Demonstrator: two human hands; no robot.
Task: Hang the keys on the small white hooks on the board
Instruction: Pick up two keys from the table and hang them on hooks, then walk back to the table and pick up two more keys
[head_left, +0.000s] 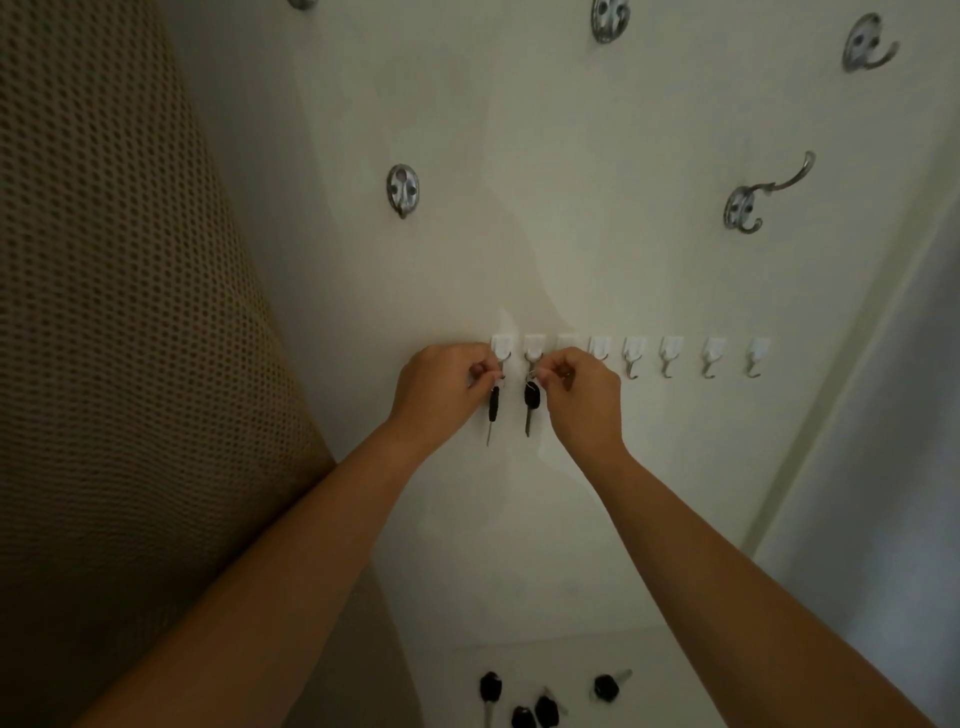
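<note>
A row of several small white hooks (670, 352) runs across the white board (545, 249). My left hand (441, 389) pinches the ring of a black-headed key (493, 408) just under the leftmost hook (503, 347). My right hand (584, 395) pinches the ring of a second black-headed key (531, 405) under the second hook (534, 347). Both keys dangle blade down against the board. Whether either ring sits on its hook is hidden by my fingers. Several more black keys (540, 706) lie on the white surface below.
Large silver metal coat hooks (402, 189) (748, 205) are fixed higher on the board. A brown perforated panel (119, 312) stands close on the left. The board's right edge (852, 338) meets a pale wall.
</note>
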